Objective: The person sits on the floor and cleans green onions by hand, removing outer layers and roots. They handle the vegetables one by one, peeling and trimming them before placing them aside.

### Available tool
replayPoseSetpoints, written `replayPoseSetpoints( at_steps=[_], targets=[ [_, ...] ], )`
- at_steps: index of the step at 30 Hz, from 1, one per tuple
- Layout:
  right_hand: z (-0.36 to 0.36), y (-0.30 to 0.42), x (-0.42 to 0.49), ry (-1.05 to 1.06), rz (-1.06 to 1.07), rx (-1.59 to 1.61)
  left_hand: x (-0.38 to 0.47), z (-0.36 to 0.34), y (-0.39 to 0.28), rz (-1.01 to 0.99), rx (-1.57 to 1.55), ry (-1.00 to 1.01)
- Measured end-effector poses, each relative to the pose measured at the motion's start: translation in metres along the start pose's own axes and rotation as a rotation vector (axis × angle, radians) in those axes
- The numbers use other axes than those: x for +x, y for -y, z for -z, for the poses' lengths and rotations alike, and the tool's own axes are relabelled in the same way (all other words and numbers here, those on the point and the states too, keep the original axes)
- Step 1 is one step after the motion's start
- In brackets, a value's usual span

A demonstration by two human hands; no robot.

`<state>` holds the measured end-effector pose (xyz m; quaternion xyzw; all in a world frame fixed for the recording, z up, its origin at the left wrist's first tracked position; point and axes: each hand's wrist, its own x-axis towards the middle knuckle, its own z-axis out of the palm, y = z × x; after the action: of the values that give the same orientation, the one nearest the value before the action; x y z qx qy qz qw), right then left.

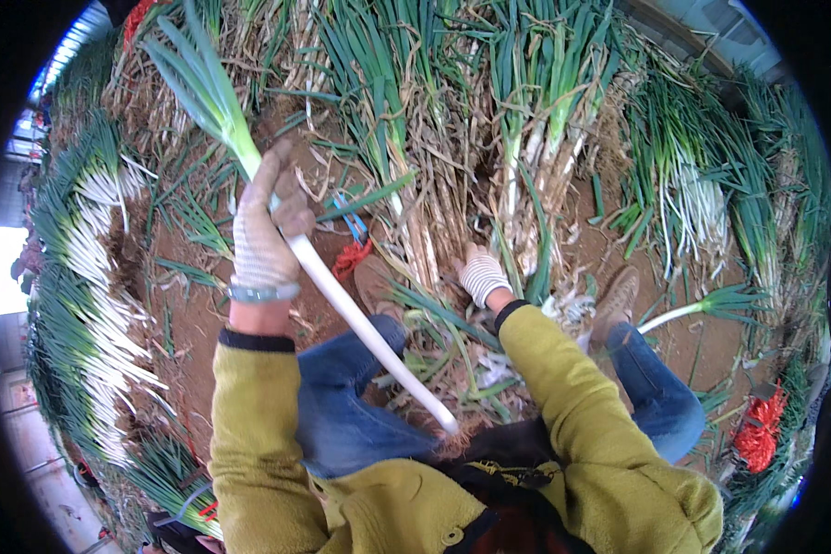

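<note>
My left hand (pixel 270 208), in a striped work glove with a bangle at the wrist, grips a peeled Welsh onion (pixel 367 325) just below its green leaves. Its long white shank slants down to the right, and the roots hang by my lap. My right hand (pixel 483 273), gloved alike, reaches down at the root ends of a heap of unpeeled onions (pixel 429 242) lying in front of me. Its fingertips are partly hidden among the stalks, so its grip is unclear. Stripped leaves and skins (pixel 485 374) lie between my legs.
A long row of peeled onions (pixel 104 332) lies at the left. Another pile (pixel 692 201) is at the right, near a single peeled onion (pixel 678 315). Red twine (pixel 760 429) sits at the far right. By my shoe are a blue-handled tool (pixel 350 218) and red twine (pixel 352 259).
</note>
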<state>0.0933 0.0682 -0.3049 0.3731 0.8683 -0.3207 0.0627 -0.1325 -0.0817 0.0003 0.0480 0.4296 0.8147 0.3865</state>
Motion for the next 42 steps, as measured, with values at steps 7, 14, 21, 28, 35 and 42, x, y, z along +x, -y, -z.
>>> replayPoseSetpoints(
  at_steps=[7, 14, 21, 28, 35, 42],
  targets=[
    [-0.039, 0.002, 0.054, 0.08, -0.328, 0.174, 0.003, -0.016, 0.01, 0.005, 0.167, -0.106],
    [0.022, 0.028, 0.022, 0.055, -0.199, 0.648, -0.001, -0.006, 0.008, 0.017, 0.192, -0.094],
    [0.033, 0.004, -0.058, 0.175, -0.24, 0.91, 0.001, -0.019, 0.014, 0.031, 0.113, -0.135],
    [0.184, 0.088, -0.175, 0.152, 0.061, 1.265, 0.005, -0.001, 0.034, 0.085, 0.118, -0.109],
    [0.238, 0.108, -0.32, 0.442, -0.125, 1.08, 0.017, -0.001, 0.088, 0.351, 0.343, -0.098],
    [0.251, 0.061, -0.384, 0.394, 0.283, 0.393, 0.001, -0.056, 0.128, 0.412, 0.245, -0.006]
  ],
)
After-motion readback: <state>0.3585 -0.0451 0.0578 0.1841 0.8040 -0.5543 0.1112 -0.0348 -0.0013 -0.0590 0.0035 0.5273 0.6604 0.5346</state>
